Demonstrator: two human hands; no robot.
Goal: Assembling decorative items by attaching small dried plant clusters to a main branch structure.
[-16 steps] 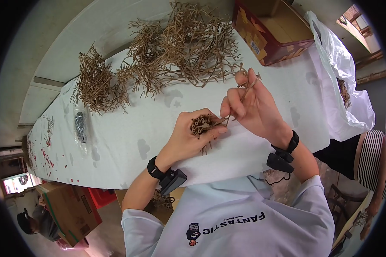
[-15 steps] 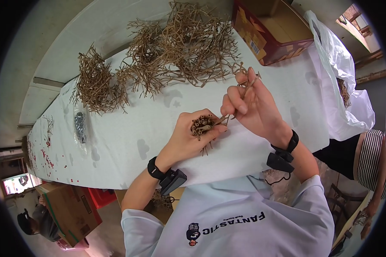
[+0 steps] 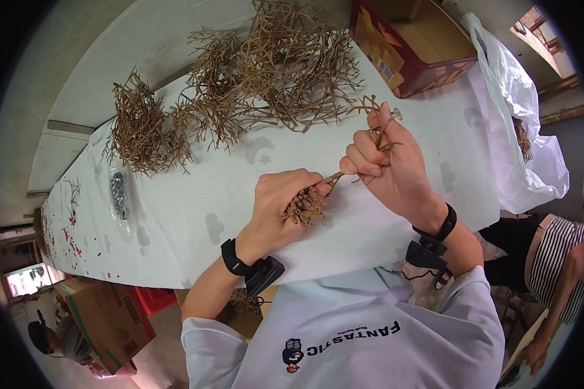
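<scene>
My left hand (image 3: 266, 211) is wrapped round a bundle of brown twigs (image 3: 304, 209), whose cut stem ends point toward me. Up and to the right, my right hand (image 3: 396, 172) is closed on a thin forked twig (image 3: 375, 104) that sticks out past the fingertips. A stem runs between the two hands, from the bundle's edge to my right fingers. Its middle is partly hidden by the fingers, so I cannot tell exactly where it ends. Both hands are above the white-covered table (image 3: 266, 249).
Tangled brown twigs (image 3: 292, 71) lie at the far side, with a smaller clump (image 3: 136, 123) to their left. A clear packet (image 3: 119, 194) and red bits (image 3: 74, 246) lie left. A red box (image 3: 409, 58) and a white plastic bag (image 3: 538, 165) stand right. Other people are at both sides.
My left hand has turned and tilted the bundle, so its stem ends face lower. My right fingers have curled in tighter round the twig. At the right, another person's arm has shifted.
</scene>
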